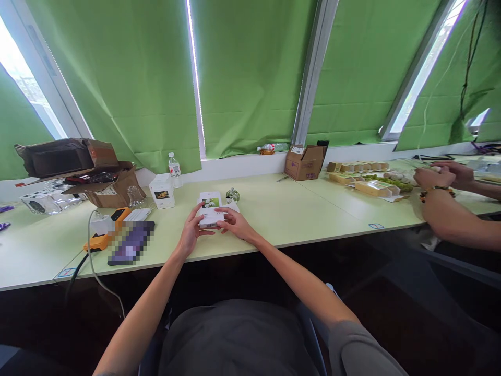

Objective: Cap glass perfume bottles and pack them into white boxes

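Between my two hands is a small white cardboard box [207, 213] with a green-and-white flower picture and a barcode along its near edge. My left hand [190, 231] grips its left side, fingers bent around the edge. From the right, my right hand [236, 225] holds the box's right side and lower corner, its fingers reaching over the top. Just behind the right hand stands a small round clear-and-green glass object [233, 195]. A white piece beside the box is partly hidden by the right hand.
To the left are a phone [132, 243], an orange power strip [97, 242], a white box [162, 191], a plastic bottle [174, 169] and stacked brown cartons [105, 193]. Right of centre stands a brown carton [305, 163]. A co-worker's hands [434, 178] work beside yellow boxes [376, 188].
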Motion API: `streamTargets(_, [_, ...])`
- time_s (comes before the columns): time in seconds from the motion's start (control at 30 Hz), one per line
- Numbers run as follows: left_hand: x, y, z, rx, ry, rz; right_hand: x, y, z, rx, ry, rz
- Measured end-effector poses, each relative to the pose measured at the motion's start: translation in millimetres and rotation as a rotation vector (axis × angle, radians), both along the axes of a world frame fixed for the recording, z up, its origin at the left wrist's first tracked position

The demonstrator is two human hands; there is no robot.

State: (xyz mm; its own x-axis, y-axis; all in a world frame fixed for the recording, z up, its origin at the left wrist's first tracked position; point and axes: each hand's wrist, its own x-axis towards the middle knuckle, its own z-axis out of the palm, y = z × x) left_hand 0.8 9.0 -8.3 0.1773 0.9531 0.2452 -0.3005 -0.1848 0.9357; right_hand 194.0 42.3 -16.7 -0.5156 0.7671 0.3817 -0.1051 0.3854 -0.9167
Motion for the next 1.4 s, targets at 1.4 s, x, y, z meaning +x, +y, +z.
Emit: streamTargets(1.4, [10, -10, 5.9, 0.036, 0.143, 0.081, 0, 8, -6.9, 0.076, -0.001, -0.102])
